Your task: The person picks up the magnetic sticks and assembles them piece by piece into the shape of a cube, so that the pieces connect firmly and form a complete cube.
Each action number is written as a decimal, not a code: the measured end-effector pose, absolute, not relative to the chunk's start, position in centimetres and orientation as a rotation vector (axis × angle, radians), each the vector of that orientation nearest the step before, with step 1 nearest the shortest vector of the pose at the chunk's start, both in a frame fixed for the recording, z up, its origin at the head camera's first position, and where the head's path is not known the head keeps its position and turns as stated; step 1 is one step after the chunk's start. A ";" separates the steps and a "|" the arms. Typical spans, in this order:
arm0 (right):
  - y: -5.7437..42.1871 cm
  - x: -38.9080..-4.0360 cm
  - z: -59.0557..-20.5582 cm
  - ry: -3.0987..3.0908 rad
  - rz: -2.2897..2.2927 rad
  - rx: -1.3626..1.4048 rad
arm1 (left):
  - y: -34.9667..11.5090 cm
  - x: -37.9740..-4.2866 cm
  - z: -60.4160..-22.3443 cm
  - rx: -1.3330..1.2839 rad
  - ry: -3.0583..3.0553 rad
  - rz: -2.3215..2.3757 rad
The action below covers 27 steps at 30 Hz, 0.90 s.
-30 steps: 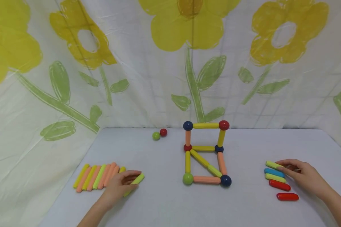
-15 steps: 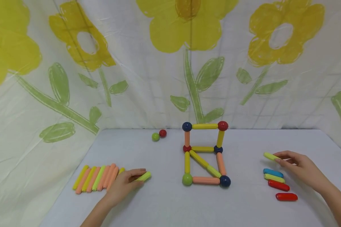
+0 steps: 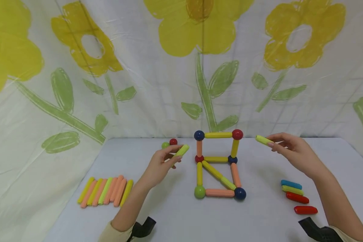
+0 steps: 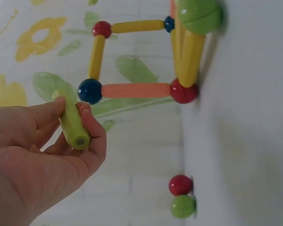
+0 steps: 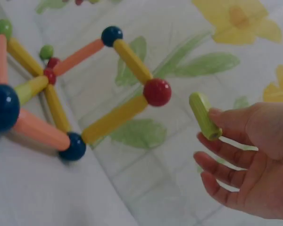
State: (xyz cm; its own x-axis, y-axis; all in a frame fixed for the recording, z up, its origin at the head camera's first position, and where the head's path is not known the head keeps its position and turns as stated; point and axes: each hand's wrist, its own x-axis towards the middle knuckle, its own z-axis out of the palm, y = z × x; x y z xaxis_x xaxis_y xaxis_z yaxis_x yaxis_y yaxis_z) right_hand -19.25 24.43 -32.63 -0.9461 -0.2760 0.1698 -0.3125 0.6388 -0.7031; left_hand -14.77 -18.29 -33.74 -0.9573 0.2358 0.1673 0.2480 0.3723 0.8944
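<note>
A frame of magnetic rods and balls (image 3: 220, 193) stands mid-table, with a square base, a diagonal and an upright square at the back. Left of it, my left hand (image 3: 160, 165) pinches a yellow-green rod (image 4: 72, 123) between thumb and fingers, raised off the table. On the other side my right hand (image 3: 296, 151) pinches another yellow-green rod (image 5: 203, 116) by one end, also in the air. That rod points toward the red ball (image 5: 157, 92) at the upright's top corner, apart from it. The left rod is apart from the dark blue ball (image 4: 90, 91) at the other top corner.
At the left lies a row of yellow, orange and green rods (image 3: 106, 191). A blue rod (image 3: 291, 184), a yellow-green one and two red ones (image 3: 306, 210) lie at the right. Loose red (image 4: 180, 184) and green (image 4: 183, 206) balls sit at the back, beside the flowered cloth (image 3: 145, 111).
Both hands have risen from the table and moved inward toward the upright square, each carrying its yellow-green rod. The rod in the right hand has left the right-hand pile.
</note>
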 end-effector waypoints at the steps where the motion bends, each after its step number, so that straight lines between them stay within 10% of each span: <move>1: 23.9 -19.3 -32.3 -2.796 1.236 0.507 | -17.8 -15.0 -33.4 -0.459 -2.574 -1.701; 27: 15.9 -15.6 -31.5 -2.642 1.402 0.961 | -13.5 -13.9 -32.9 -0.714 -2.549 -1.849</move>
State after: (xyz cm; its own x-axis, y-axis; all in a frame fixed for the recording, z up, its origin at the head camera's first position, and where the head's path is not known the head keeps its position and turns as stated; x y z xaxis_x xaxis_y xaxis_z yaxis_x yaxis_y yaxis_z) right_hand -15.62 15.94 -31.48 -0.8130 -0.5144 0.2728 -0.5142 0.4147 -0.7507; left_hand -13.87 -13.45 -32.88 -0.8985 0.3987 0.1838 0.2984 0.2476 0.9218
